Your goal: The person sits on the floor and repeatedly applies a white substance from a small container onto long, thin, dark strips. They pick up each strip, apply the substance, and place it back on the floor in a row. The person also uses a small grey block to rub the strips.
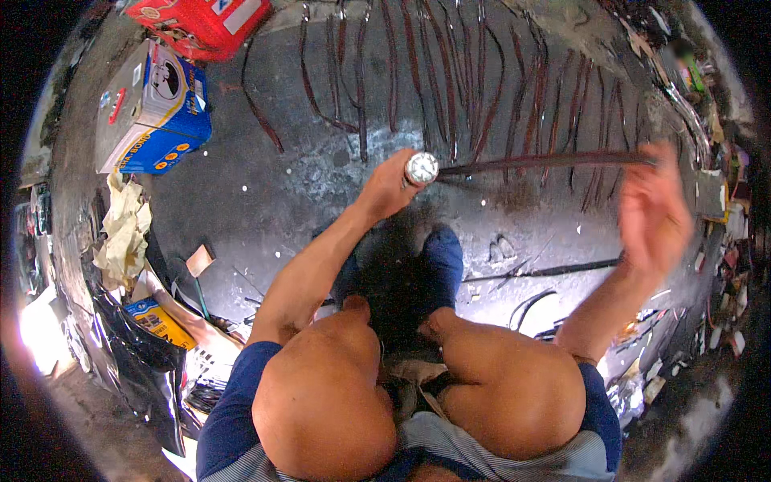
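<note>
Glossy strips (554, 161), matt crumpled paper (126, 221)

Dark grey, worn floor (225, 173) filled the middle, pale whitish stain (309, 165) on it. Bright white light patch (50, 331) glared at far left. Red printed package (205, 28) and blue-and-white cardboard box (152, 120) sat upper left, crumpled cream paper (124, 229) below. Mixed litter (727, 241) lined right edge.

A: Where's there print?
B: Lettering (132, 151) and round orange badges (165, 157) on the blue-and-white box (154, 116), far left.
A: Elsewhere?
B: Dark letters (163, 324) on the yellow packet (151, 316), near left.
</note>
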{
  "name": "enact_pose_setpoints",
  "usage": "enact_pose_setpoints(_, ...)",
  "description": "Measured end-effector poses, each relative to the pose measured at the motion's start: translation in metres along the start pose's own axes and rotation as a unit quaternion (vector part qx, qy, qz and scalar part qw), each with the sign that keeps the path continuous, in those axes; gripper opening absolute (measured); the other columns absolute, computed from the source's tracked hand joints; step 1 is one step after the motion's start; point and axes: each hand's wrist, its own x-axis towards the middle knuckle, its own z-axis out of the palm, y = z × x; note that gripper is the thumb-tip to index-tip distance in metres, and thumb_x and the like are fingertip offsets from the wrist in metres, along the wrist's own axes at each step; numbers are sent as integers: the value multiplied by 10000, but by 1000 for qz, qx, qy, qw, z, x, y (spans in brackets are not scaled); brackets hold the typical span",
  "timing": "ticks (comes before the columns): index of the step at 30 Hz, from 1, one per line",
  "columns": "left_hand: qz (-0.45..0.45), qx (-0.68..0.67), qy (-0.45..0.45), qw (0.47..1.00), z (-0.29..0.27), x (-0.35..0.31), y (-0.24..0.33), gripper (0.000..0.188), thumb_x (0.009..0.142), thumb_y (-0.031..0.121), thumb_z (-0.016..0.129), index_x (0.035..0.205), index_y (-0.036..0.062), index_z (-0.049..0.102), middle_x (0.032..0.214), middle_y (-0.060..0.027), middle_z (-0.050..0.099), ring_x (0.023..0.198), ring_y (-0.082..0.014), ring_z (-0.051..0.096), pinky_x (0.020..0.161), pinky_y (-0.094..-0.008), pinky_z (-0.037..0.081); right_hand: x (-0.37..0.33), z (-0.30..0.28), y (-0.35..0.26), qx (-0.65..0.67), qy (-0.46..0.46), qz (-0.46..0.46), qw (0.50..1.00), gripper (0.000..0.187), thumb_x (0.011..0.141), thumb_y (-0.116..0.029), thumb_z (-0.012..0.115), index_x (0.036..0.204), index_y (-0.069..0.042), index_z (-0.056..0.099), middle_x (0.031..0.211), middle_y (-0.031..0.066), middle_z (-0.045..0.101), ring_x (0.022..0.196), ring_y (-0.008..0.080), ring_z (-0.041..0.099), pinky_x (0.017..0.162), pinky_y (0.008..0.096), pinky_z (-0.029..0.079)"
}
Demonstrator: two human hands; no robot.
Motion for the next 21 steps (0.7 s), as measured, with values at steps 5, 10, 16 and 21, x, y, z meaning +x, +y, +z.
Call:
enact_pose_setpoints(5, -10, -4, -10, 1000, 0, 7, 4, 484, 787, 150, 772, 1207, 38, 560, 1124, -188, 638, 1080, -392, 615, 900, -424, 501, 25, 33, -88, 96, -229, -60, 967, 537, 892, 21, 508, 1396, 97, 339, 1237, 220, 499, 888, 204, 522, 749, 311, 475)
enact_pose_setpoints(10, -34, -11, -23, 999, -7, 5, 11, 588, 791, 172, 762, 1308, 43, 513, 1225, -202, 611, 1156, -378, 594, 970, -418, 482, 94, 76, -87, -403, -150, -239, 871, 578, 836, -43, 658, 1358, 68, 436, 1253, 154, 565, 1121, 240, 587, 929, 320, 506)
enact_pose_setpoints(16, 4, -36, 1, 999, -11, -10, 11, 861, 694, 119, 796, 1449, 57, 385, 1311, -197, 518, 1240, -383, 515, 1049, -416, 425, 203, 168, 40, -233, -104, -66, 965, 310, 867, -32, 682, 1162, 24, 606, 1000, 88, 683, 943, 181, 679, 818, 278, 558)
enact_pose_setpoints(21, -41, -17, 55, 997, -10, -40, 13, 847, 710, 153, 769, 1455, 72, 373, 1316, -210, 479, 1239, -406, 498, 1051, -431, 423, 274, 246, 68, -299, -190, -266, 897, 97, 856, -1, 640, 942, 44, 652, 892, 115, 680, 811, 167, 652, 687, 235, 534)
